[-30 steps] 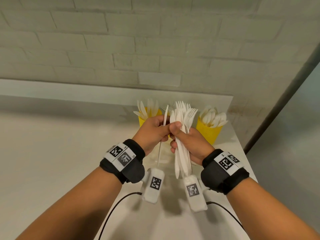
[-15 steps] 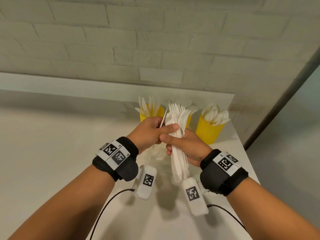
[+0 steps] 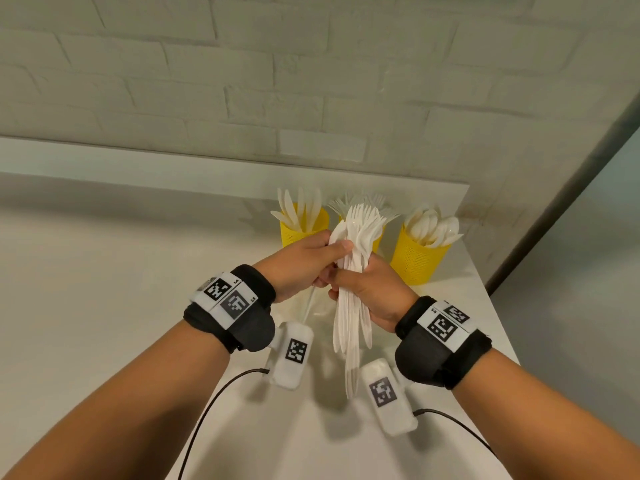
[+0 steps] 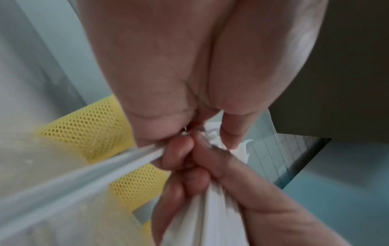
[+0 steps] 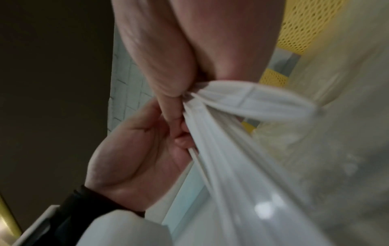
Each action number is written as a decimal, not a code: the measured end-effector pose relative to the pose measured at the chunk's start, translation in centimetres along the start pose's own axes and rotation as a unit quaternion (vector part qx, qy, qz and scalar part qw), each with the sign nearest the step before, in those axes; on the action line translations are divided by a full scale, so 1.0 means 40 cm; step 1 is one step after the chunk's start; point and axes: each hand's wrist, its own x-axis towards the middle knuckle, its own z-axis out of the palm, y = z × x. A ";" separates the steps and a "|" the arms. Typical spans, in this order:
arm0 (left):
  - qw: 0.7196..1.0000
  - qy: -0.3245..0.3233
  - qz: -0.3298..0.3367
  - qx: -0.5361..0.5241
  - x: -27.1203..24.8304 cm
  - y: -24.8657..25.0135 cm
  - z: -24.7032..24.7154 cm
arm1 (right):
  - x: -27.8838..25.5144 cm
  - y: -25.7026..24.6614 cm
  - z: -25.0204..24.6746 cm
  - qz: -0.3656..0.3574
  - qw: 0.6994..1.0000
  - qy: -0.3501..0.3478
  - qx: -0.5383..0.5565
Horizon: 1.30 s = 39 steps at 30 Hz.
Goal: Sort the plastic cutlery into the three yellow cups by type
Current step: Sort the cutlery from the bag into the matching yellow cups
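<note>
Cutlery bundle: white plastic cutlery bundle (image 3: 351, 299), mostly forks, held upright above the white worktop (image 3: 104, 306), tines up, handle ends hanging down toward the person.
Right hand: right hand (image 3: 374, 296) wrapped round the middle of the bundle, fingers curled about the handles; the right wrist view shows the same close grasp.
Left hand: left hand (image 3: 304, 265) touching the bundle's left side, thumb and fingers pinching a single thin white plastic piece (image 3: 309, 304) at the edge of the bundle; its type cannot be told.
Long axis: bundle and single piece both run roughly vertical, the piece slanting slightly left at its lower end.
Cups: three yellow perforated plastic cups beyond the hands, left cup (image 3: 304, 226) with knives, middle cup (image 3: 379, 237) with forks and largely hidden behind the bundle, right cup (image 3: 417, 259) with spoons.
Nearer hand: judged, the left hand sits just in front of the left cup; the right cup is nearer the right hand.
Risk: judged, drawing one piece out could loosen its neighbours.
</note>
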 end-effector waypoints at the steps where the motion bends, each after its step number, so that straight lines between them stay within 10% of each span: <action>1: 1.000 0.004 0.000 0.000 0.001 -0.003 0.008 | 0.000 0.004 0.001 -0.005 1.000 0.010 -0.001; 13: 0.997 -0.080 0.000 -0.007 -0.017 -0.057 0.062 | 0.017 -0.030 -0.017 -0.006 0.994 0.108 0.006; 39: 0.994 -0.028 0.009 -0.102 -0.004 -0.033 0.094 | 0.033 -0.069 -0.030 0.014 0.989 0.124 0.078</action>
